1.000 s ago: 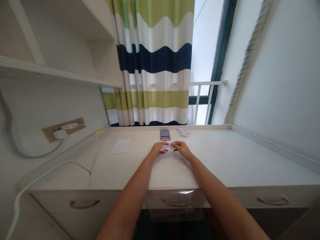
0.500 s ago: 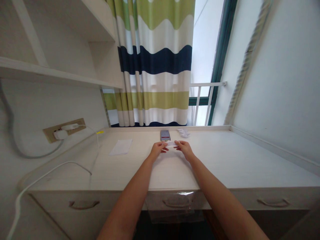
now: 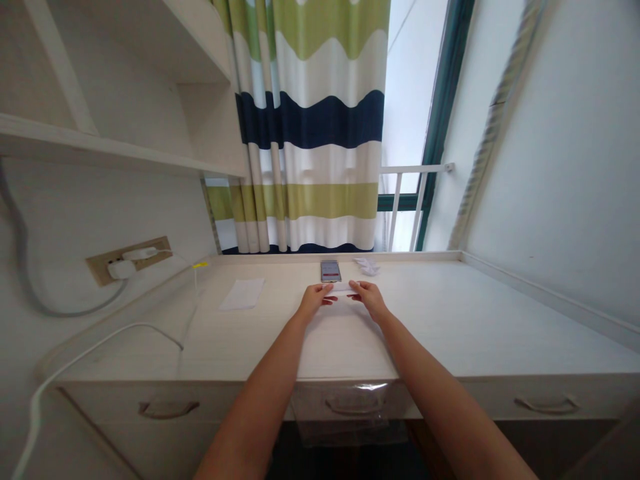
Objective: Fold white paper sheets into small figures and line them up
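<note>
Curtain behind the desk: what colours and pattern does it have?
The curtain has wavy horizontal bands of green, white and navy, shown clearly in the head view.

Curtain (image 3: pixel 310 133): wavy horizontal bands of olive green, white, navy. Window frame (image 3: pixel 447 113): dark green. Railing (image 3: pixel 400 200): white. Worktop (image 3: pixel 450 320): cream, faint wood grain. Socket plate (image 3: pixel 163 248): tan. Cable (image 3: pixel 100 338): white. Paper sheet (image 3: pixel 243 293): white. Strip (image 3: pixel 341 288): white, small red marking. Phone (image 3: pixel 331 270): dark edge, pale screen, red band.
</note>
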{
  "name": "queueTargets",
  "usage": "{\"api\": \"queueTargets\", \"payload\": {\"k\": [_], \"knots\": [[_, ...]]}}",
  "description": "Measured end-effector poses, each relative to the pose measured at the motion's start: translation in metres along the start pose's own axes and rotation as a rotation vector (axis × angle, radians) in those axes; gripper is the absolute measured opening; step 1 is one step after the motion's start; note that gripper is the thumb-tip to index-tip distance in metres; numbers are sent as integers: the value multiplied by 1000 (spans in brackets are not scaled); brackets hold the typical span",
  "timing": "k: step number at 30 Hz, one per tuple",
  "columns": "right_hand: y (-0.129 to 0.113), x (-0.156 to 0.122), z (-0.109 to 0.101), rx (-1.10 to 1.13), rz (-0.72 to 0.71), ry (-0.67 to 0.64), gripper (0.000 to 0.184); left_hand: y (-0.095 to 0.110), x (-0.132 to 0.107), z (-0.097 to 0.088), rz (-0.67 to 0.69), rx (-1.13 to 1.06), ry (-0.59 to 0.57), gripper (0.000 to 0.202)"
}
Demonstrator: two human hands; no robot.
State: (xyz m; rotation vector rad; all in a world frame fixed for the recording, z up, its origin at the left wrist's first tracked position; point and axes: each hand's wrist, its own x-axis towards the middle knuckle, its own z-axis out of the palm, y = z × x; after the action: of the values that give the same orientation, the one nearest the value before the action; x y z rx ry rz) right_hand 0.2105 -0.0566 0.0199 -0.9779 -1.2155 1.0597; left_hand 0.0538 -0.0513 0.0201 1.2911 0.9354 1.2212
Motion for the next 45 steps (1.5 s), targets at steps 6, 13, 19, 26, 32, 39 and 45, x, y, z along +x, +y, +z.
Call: {"api": "queueTargets", "payload": {"k": [6,13,19,26,32,39,45], "knots": [[4,2,0,9,11,-24,31,-1,1,0,44,60,21,25],[5,1,0,37,22,-94,27,-1,1,-1,70,6,36,27],[7,3,0,119,68,-61,22,-3,2,0,66,-39,25,26],[2,1,3,177,71,-12,21,-4,3,1,84,-66,-14,28],[2,1,3,186,26,-40,24,1,0,3,114,-86,26,29],[2,0,3,154,-50,-29,32,2,1,3,177,-69,39,29],[0,-2,3,166,-37,-38,38,5,-3,5,143,-62,36,46]]}}
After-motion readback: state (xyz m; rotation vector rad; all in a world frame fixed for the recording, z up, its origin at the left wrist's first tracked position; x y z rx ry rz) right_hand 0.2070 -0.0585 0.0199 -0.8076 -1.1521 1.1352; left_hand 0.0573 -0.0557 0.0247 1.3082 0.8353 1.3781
